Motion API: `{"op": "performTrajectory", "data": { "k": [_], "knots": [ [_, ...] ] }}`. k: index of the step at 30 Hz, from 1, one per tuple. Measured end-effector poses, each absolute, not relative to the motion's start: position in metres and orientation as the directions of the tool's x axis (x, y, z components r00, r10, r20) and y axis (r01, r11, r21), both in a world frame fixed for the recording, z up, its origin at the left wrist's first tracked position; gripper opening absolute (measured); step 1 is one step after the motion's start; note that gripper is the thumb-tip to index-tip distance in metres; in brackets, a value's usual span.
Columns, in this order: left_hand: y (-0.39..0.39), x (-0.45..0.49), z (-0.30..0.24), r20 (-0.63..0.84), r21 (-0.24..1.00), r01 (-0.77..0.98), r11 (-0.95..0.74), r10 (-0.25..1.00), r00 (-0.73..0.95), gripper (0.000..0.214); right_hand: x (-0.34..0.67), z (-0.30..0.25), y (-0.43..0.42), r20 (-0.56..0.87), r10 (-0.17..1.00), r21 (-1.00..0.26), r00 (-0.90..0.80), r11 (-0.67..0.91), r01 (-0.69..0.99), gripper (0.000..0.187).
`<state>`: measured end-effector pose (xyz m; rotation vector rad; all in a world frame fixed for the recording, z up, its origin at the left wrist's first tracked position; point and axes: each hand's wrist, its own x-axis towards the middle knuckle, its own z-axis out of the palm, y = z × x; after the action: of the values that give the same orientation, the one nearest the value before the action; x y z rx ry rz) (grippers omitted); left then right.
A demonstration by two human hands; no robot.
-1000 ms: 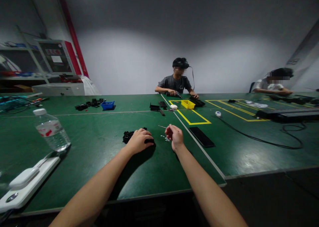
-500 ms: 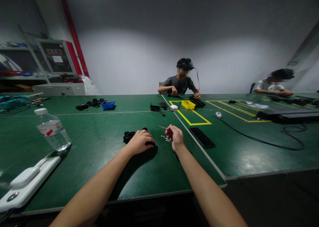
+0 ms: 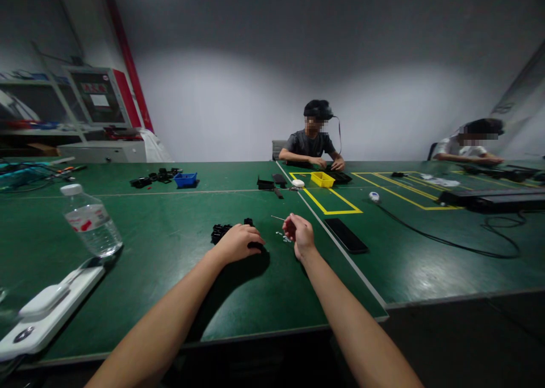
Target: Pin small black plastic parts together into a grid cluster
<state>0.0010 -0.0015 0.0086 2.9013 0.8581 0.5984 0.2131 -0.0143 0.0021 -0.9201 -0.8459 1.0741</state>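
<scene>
My left hand (image 3: 239, 242) rests low over the table with its fingers curled round a black plastic part (image 3: 255, 245), mostly hidden under them. Just behind that hand lies a cluster of black plastic parts (image 3: 219, 232), with another small black piece (image 3: 248, 221) beyond the fingers. My right hand (image 3: 299, 233) is closed on a thin metal rod (image 3: 277, 217), which sticks out leftward from the fingertips. Its far end looks free, and its grip end is hidden in the palm. Several small pale pieces (image 3: 284, 237) lie on the green table (image 3: 272, 297) between my hands.
A black phone (image 3: 346, 235) lies right of my right hand. At left stand a water bottle (image 3: 91, 222) and a white power strip (image 3: 51, 308). Farther back are a blue bin (image 3: 185, 180), a yellow bin (image 3: 322, 179) and black parts (image 3: 266, 183). A co-worker (image 3: 313, 144) sits opposite, another at right.
My hands and the metal rod stay nearly still. Opposite, the co-worker's one hand has moved right toward the other, and the dark tool it held no longer shows.
</scene>
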Motion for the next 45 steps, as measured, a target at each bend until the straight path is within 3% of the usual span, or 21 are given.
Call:
{"op": "performTrajectory", "data": {
  "k": [7, 13, 32, 42, 45],
  "knots": [
    [-0.002, -0.003, 0.009, 0.340, 0.210, 0.502, -0.839, 0.544, 0.767, 0.021, 0.214, 0.000, -0.014, 0.134, 0.959, -0.920, 0.249, 0.214, -0.328, 0.029],
    [-0.002, -0.005, 0.015, 0.305, 0.176, 0.511, -0.841, 0.540, 0.784, 0.021, 0.214, 0.000, -0.014, 0.140, 0.959, -0.917, 0.246, 0.219, -0.333, 0.030],
    [-0.001, -0.016, 0.029, 0.154, 0.127, 0.672, -0.729, 0.684, 0.713, 0.024, 0.211, 0.004, -0.018, 0.114, 0.965, -0.923, 0.238, 0.191, -0.333, 0.031],
    [-0.007, -0.011, 0.030, 0.244, 0.106, 0.603, -0.790, 0.609, 0.755, 0.017, 0.212, 0.001, -0.016, 0.117, 0.965, -0.932, 0.235, 0.189, -0.311, 0.031],
    [-0.005, -0.009, 0.026, 0.289, 0.066, 0.648, -0.758, 0.636, 0.715, 0.023, 0.212, -0.002, -0.014, 0.121, 0.964, -0.935, 0.237, 0.191, -0.300, 0.032]
  ]
}}
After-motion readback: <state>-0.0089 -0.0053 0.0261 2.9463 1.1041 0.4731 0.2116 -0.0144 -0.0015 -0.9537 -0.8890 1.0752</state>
